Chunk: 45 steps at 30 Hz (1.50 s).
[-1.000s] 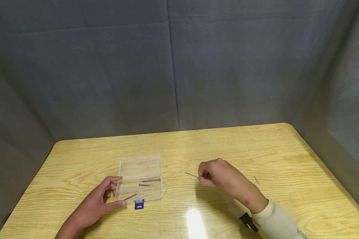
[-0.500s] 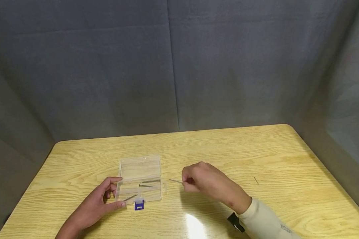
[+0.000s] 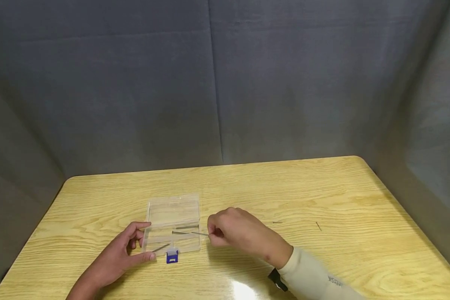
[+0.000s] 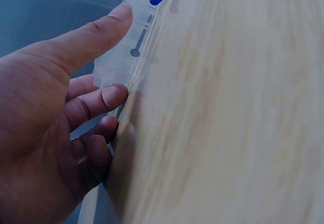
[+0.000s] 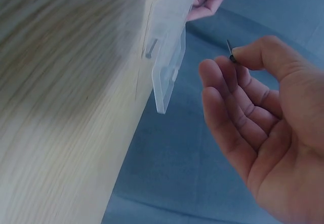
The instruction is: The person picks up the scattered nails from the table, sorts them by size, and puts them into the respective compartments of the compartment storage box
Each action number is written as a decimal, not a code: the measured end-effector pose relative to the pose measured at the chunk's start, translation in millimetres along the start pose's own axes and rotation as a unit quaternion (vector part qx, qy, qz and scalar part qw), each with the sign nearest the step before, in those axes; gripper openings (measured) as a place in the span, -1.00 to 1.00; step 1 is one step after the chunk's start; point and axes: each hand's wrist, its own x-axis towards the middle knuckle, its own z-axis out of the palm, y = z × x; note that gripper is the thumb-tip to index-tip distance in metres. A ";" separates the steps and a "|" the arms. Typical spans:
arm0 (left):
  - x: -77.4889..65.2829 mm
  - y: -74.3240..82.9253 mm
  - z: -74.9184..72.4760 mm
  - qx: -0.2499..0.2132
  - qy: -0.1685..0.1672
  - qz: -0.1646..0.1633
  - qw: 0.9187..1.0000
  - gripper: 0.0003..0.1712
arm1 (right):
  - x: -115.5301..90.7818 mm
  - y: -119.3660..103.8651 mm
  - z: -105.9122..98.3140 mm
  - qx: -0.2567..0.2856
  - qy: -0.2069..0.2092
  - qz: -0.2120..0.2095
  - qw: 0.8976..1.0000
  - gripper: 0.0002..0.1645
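A clear plastic box (image 3: 190, 246) with its lid raised at the back lies left of centre in the head view. Several grey nails, one of them the nail (image 3: 160, 248) in the front left compartment, lie inside. A blue latch (image 3: 172, 256) sticks out at the front. My left hand (image 3: 114, 260) grips the box's left end, thumb at the front corner and fingers along the side. Between thumb and fingertips, my right hand (image 3: 243, 233) pinches another nail (image 5: 229, 47) by its head end. That nail's tip reaches over the right part of the box.
On the wooden table (image 3: 341, 196), right of my right hand, lie a short nail (image 3: 277, 222) and another nail (image 3: 318, 226). Grey curtains (image 3: 135, 104) stand behind the table and along both sides.
My right hand has moved left with the nail, from mid-table to the box's right edge. A short nail on the table has come into view behind it. My left hand stays at the box.
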 end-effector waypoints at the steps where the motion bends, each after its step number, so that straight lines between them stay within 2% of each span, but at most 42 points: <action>1: -0.3 0.2 -0.2 0.001 0.001 -0.002 1.000 -0.24 | 2.2 -1.2 1.6 -0.001 -0.001 -0.002 1.000 -0.69; 12: -2.0 -3.1 0.2 0.013 0.009 -0.007 1.000 -0.21 | 24.2 -13.8 16.3 -0.032 -0.011 0.004 0.999 -0.71; 22: -2.8 -3.4 1.0 -0.004 0.005 -0.005 1.000 -0.21 | 37.4 -20.9 29.8 -0.051 -0.014 -0.005 0.999 -0.71; 32: -0.8 -3.6 0.8 0.004 0.005 0.036 0.999 -0.22 | 52.4 -22.9 34.3 -0.066 -0.011 -0.017 0.998 -0.71; 45: 0.0 -3.4 -0.1 0.001 0.002 0.024 1.000 -0.21 | 70.3 -33.2 40.8 -0.079 -0.020 -0.033 0.996 -0.78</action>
